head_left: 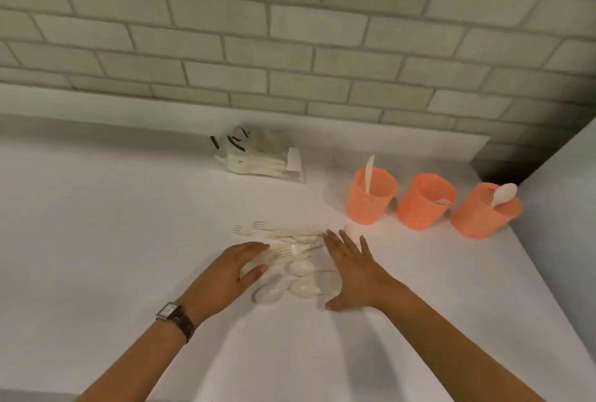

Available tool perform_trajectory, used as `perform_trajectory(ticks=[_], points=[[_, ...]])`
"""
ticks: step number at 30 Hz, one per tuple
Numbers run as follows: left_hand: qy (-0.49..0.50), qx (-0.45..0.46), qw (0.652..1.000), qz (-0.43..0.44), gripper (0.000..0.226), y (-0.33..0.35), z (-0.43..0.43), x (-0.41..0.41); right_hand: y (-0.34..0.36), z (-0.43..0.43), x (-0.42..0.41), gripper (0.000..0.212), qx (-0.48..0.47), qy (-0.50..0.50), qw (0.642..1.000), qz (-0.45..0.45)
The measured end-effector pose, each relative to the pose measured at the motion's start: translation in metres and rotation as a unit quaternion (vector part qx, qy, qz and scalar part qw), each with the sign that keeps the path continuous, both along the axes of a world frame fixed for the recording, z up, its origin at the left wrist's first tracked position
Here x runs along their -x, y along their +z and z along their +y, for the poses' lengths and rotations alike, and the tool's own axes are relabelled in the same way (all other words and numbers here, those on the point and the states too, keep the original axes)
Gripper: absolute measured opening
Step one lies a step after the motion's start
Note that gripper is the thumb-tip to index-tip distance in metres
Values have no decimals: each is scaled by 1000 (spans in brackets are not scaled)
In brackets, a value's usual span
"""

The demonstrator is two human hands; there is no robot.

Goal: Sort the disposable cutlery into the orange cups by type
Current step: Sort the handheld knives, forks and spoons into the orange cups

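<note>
Left hand [237, 268]: fingers together, resting on pile's left edge
Right hand [350, 268]: fingers spread, flat at pile's right
Cutlery pile [292, 259]: between hands, on white counter [113, 208]
Orange cups [419, 211]: far right, holding knife [369, 172], fork [442, 201], spoon [503, 193]

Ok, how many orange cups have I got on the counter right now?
3, in a row at the right side of the counter: the left cup holds what looks like a knife, the middle cup a fork, the right cup a spoon. None seems hidden.
</note>
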State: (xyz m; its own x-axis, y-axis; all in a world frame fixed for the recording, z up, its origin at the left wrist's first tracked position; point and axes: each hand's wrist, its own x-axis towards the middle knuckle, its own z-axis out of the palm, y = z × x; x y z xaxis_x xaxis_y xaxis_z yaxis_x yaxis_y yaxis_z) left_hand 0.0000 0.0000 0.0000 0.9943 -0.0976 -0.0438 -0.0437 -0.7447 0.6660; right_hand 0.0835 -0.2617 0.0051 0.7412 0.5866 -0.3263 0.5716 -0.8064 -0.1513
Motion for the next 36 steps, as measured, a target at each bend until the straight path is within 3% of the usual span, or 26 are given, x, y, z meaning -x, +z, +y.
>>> perform_trajectory(ticks=[11, 17, 20, 23, 30, 34, 36], points=[[156, 43, 987, -25, 42, -9, -23, -5, -7, 31, -47, 126, -4, 66, 997, 35], [231, 58, 970, -50, 39, -17, -20, -4, -10, 46, -56, 121, -27, 90, 994, 46], [314, 88, 942, -76, 40, -22, -13, -10, -14, 52, -54, 118, -64, 93, 992, 64], [378, 168, 909, -49, 45, -24, -10, -24, -21, 56, -52, 118, -87, 77, 991, 63], [314, 189, 930, -6, 56, -41, -5, -65, -32, 55, -41, 115, -134, 28, 989, 55], [271, 213, 939, 5, 77, -47, -12, -69, -29, 62, -39, 113, -118, 20, 992, 44], [254, 248, 935, 3, 64, -47, -21, -66, -26, 67, -36, 112, -108, 18, 993, 42]])
